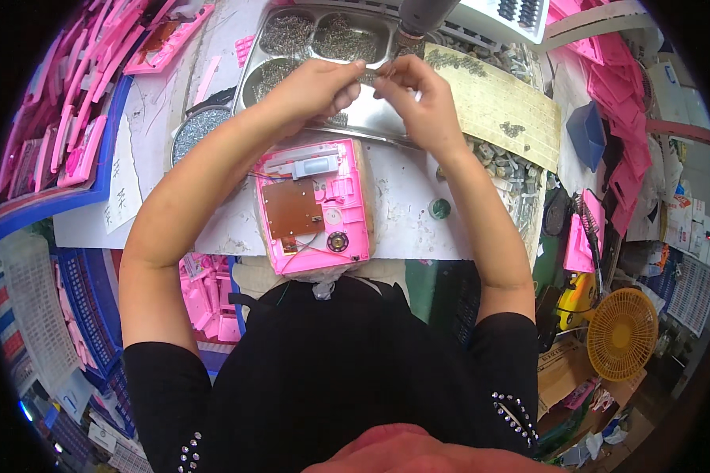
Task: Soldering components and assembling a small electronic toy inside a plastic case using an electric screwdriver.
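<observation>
Seen from the head: in a fingertip pinch of the left hand [315, 88], with the remaining fingers curled, and of the right hand [424, 101] from the other side, a small greyish piece [369, 76], too small to make out exactly. Held up over the near part of a metal tray [377, 118], with heaps of small metal bits [341, 38] in the compartments. Nearer the body, on the white worktop [398, 185], a pink casing [353, 214] with a brown board [292, 206] and a round black speaker [337, 241]. Right of the tray, a cream sheet [485, 110].
</observation>
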Action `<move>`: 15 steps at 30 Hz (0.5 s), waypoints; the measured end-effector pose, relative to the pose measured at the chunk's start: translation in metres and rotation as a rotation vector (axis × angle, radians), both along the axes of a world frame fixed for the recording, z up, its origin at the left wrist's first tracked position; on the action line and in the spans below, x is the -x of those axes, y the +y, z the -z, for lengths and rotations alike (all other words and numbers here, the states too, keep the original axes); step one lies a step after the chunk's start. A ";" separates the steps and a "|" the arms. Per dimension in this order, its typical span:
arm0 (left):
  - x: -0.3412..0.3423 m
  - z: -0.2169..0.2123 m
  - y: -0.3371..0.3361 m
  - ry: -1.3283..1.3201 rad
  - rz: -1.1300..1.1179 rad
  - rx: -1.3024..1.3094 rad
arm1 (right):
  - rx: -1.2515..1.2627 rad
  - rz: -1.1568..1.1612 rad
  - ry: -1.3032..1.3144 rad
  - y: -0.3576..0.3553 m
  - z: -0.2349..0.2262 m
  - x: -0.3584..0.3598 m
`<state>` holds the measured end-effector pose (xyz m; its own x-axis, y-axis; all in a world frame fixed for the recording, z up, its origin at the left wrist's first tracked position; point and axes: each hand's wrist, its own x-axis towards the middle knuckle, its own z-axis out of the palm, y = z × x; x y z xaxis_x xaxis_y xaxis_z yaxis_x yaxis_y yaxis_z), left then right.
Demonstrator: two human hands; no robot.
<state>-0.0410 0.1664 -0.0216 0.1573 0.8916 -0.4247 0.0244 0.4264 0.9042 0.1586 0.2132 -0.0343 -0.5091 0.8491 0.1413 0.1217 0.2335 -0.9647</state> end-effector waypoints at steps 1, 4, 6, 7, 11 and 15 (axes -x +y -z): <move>0.004 -0.006 0.002 -0.080 0.007 0.130 | -0.179 0.000 -0.017 -0.001 0.008 -0.001; 0.009 -0.002 0.007 -0.261 0.036 0.347 | -0.597 -0.027 -0.124 -0.001 0.013 -0.006; 0.010 -0.006 0.009 -0.345 0.052 0.408 | -0.837 -0.052 -0.212 0.002 0.011 -0.012; 0.010 -0.005 0.007 -0.297 0.058 0.306 | -0.788 -0.042 -0.261 0.000 0.008 -0.013; 0.006 0.006 -0.004 0.153 0.098 -0.189 | -0.615 -0.026 -0.348 0.000 0.004 -0.016; 0.006 0.008 -0.009 0.582 0.125 -0.759 | 0.126 -0.003 -0.270 -0.001 -0.013 -0.020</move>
